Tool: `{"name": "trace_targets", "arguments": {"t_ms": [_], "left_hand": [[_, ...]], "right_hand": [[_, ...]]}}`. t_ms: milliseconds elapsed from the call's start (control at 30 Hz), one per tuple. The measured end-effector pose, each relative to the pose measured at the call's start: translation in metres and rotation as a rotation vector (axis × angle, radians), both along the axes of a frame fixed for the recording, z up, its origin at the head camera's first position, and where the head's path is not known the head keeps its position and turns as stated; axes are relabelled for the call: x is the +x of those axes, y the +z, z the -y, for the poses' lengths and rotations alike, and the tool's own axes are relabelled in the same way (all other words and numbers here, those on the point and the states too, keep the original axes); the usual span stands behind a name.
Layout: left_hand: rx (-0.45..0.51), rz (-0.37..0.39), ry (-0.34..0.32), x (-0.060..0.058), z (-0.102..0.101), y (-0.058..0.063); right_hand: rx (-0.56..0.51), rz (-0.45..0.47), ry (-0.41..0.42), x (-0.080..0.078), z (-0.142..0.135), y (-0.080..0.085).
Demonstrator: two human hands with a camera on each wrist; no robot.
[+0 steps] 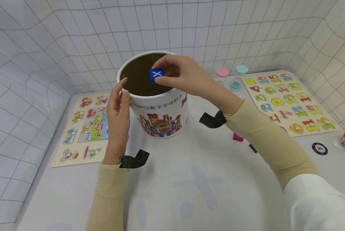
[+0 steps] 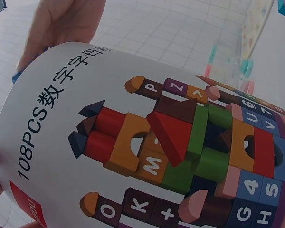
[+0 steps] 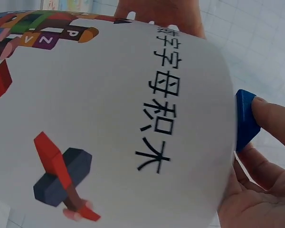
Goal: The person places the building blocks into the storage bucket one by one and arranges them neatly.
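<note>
A large white bucket [image 1: 160,109] with printed toy-block pictures stands upright, its mouth facing up and its inside dark. My left hand [image 1: 118,110] holds the bucket at its left rim, index fingertip over the edge and thumb against the outer wall. Over the mouth, my right hand [image 1: 179,72] pinches a blue block [image 1: 156,75] marked with a white X between thumb and fingers. In the right wrist view, the same blue block [image 3: 246,119] shows just beyond the rim. The bucket's printed wall fills most of both wrist views.
A picture puzzle board [image 1: 69,144] lies left of the bucket, and a number puzzle board [image 1: 290,102] lies at the right. Clear jars with pink [image 1: 222,72] and teal lids stand behind. A magenta block [image 1: 237,137], a dark piece [image 1: 253,148] and a round black disc [image 1: 320,148] lie on the table.
</note>
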State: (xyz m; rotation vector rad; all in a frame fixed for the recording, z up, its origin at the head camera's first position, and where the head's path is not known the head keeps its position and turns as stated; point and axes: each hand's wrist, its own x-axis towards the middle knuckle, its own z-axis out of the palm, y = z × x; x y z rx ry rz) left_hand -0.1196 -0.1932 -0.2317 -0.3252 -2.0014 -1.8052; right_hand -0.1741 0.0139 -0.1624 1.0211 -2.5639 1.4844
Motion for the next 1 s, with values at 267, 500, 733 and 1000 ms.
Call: {"name": "trace_targets", "arguments": {"t_ms": [267, 500, 733, 1000], "left_hand": [[-0.004, 0.023, 0.002, 0.01, -0.006, 0.009], [-0.02, 0.018, 0.005, 0.013, -0.01, 0.013], [-0.014, 0.005, 0.006, 0.004, -0.005, 0.005], [0.002, -0.004, -0.002, -0.002, -0.002, -0.005]], "right_hand": [[0.185, -0.007, -0.046, -0.041, 0.029, 0.005], [0.33, -0.026, -0.098, -0.055, 0.033, 0.007], [0.271, -0.065, -0.121, -0.053, 0.031, 0.004], [-0.102, -0.165, -0.114, -0.021, 0.008, -0.007]]}}
